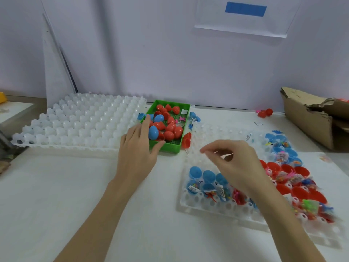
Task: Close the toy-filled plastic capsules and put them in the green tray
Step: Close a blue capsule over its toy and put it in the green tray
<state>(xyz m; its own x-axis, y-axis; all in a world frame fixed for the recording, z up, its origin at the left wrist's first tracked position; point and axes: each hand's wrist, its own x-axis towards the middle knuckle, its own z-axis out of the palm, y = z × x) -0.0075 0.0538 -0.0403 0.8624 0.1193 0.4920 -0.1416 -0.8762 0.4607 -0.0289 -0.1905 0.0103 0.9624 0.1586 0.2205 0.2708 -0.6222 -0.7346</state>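
Note:
The green tray [171, 147] stands at the middle of the table with several closed red capsules and a blue capsule [153, 132] in it. My left hand [138, 150] lies at the tray's near left corner, fingers straight, its fingertips at the rim beside the blue capsule. My right hand [232, 163] hovers over the clear holder tray [207, 202], fingers loosely curled, with nothing visible in them. That holder carries open blue capsule halves [207, 176] and open red capsule halves [300, 191] with small toys in them.
A large white moulded holder [81, 120] fills the table's left. A torn cardboard box [311, 114] stands at the right edge. Loose red pieces [265, 112] lie near the wall, another red half [187, 140] right of the green tray, blue halves [194, 116] behind it.

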